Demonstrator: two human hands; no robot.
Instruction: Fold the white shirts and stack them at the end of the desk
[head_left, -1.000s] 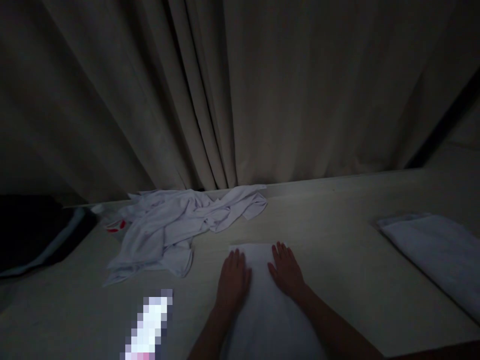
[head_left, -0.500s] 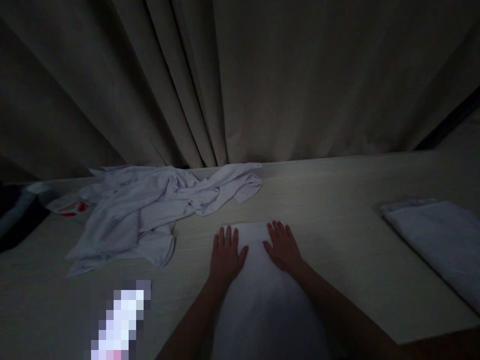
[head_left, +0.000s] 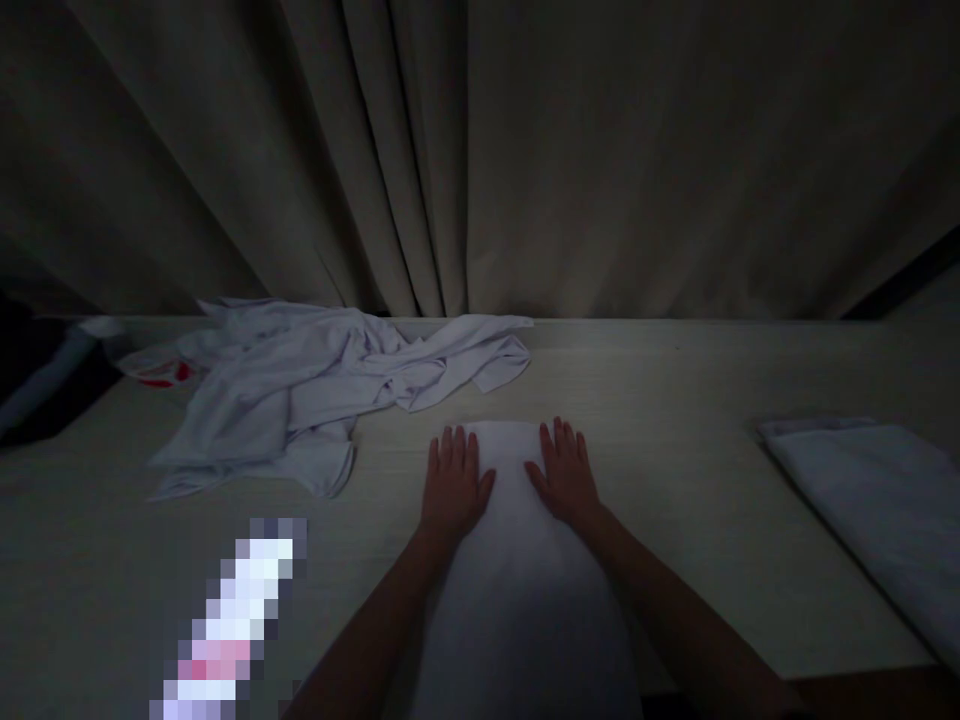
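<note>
A long white folded cloth (head_left: 525,570) stretches from the bottom of the view toward the middle of a pale surface. Across its far left corner lies my left hand (head_left: 454,485), palm down with fingers extended. My right hand (head_left: 566,475) rests flat on the far right corner, its thumb pointing inward. Both hands press on the cloth without gripping it. Shadow covers the cloth's near part, and its lower end runs out of view.
A rumpled heap of white clothing (head_left: 277,390) lies at the back left, by the curtain (head_left: 570,160). Beside it are a red-and-white package (head_left: 165,372) and dark fabric (head_left: 60,380). A folded white stack (head_left: 870,490) sits at the right. Something bright and pixelated (head_left: 232,610) shows lower left.
The camera view has shifted slightly, so the heap and the cloth appear a little higher. Both hands stay flat on the cloth's far corners.
</note>
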